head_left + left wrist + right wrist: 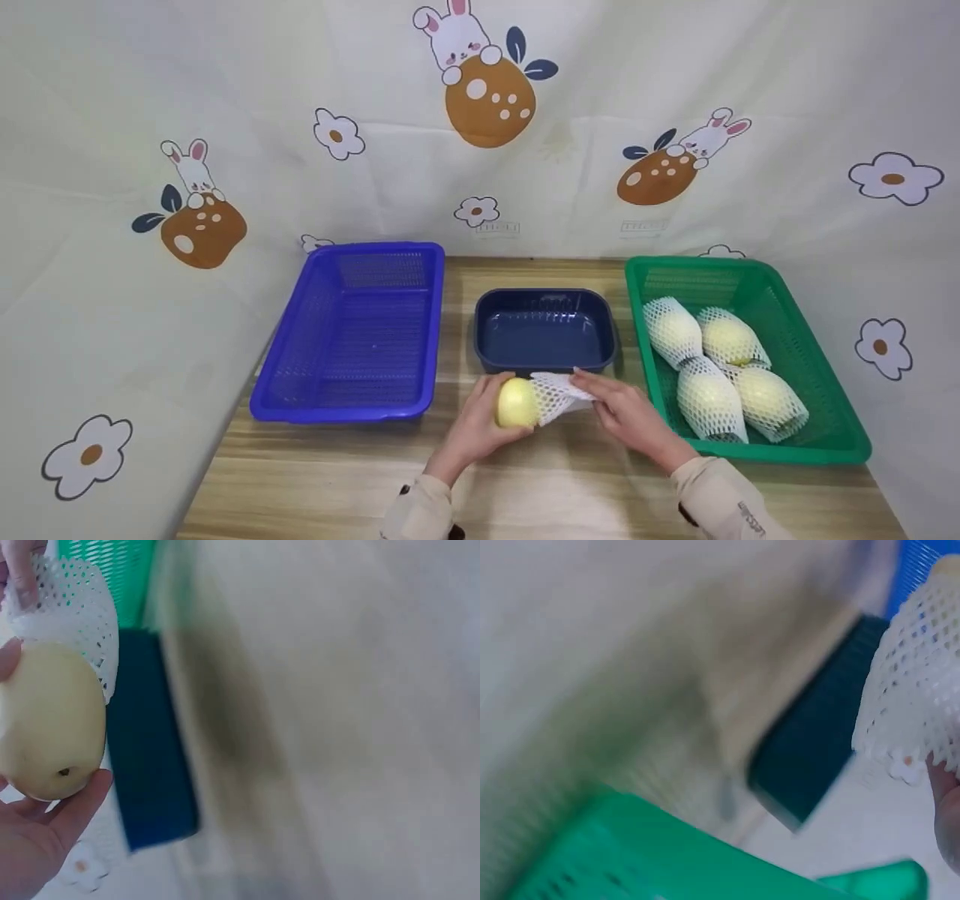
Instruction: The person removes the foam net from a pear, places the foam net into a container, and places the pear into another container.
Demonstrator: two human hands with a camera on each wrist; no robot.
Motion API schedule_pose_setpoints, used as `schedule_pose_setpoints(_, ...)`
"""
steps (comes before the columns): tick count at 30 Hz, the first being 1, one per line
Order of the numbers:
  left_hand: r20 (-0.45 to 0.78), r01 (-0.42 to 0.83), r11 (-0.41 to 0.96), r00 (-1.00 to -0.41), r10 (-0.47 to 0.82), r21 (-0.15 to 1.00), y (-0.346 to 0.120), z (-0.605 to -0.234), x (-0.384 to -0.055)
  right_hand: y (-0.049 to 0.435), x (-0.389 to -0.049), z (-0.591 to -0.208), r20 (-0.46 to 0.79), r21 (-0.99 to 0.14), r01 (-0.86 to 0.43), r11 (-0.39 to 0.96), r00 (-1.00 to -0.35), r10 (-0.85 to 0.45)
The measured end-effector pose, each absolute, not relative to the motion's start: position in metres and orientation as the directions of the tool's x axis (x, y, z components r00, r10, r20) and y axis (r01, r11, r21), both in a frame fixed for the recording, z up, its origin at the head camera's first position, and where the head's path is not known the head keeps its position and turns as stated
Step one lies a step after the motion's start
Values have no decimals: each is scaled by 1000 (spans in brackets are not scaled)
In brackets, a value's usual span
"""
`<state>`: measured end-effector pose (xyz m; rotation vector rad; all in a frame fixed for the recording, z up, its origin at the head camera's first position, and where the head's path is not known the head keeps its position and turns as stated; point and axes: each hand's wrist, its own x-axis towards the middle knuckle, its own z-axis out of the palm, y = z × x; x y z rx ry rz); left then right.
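My left hand (474, 425) holds a smooth, pale yellow pear (516, 403), fingers and thumb curved around its sides. In the left wrist view the small dark hollow at the end of the pear (52, 720) shows above the fingertips. A white foam net sleeve (553, 396) covers only the pear's right end and stretches off to the right. My right hand (628, 414) pinches the loose end of this sleeve. Both hands are over the table, just in front of the dark blue basin (546, 367). In the right wrist view the netting (907, 682) hides most of the pear.
A blue plastic basket (345, 412) with nothing in it stands on the left. On the right, a green basket (817, 390) holds several net-wrapped pears (709, 397). The basin between them holds nothing. A printed cloth (570, 172) hangs behind the wooden table (322, 480).
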<state>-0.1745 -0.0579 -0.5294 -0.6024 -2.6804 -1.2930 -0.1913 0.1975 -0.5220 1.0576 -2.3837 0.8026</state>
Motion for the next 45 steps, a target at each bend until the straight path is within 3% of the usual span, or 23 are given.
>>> schedule_pose_setpoints(9,364,370,659,-919,153,655,-101,-483,-180,194,-227,-475,651,-167,-690,704,-613,-447)
schedule_pose_setpoints(16,410,317,727,-911,54,610,-138,-476,-193,186,-257,-462,643,-66,-603,795,-635,-429)
schedule_pose_setpoints(24,313,156,763,-948,-64,627,-169,-483,-206,176,-281,-473,573,-9,-490,872,-717,-397)
schedule_pose_setpoints(30,240,62,803,-965,-103,593,-186,-494,-215,169,-291,-484,568,28,-473,881,-718,-403)
schedule_pose_setpoints(40,-2,-97,859,-994,-111,503,-195,-508,-220,158,-299,-505,599,44,-455,889,-700,-388)
schedule_pose_setpoints(45,-71,-123,869,-992,-101,479,-199,-514,-221,153,-301,-518,561,44,-448,893,-728,-393)
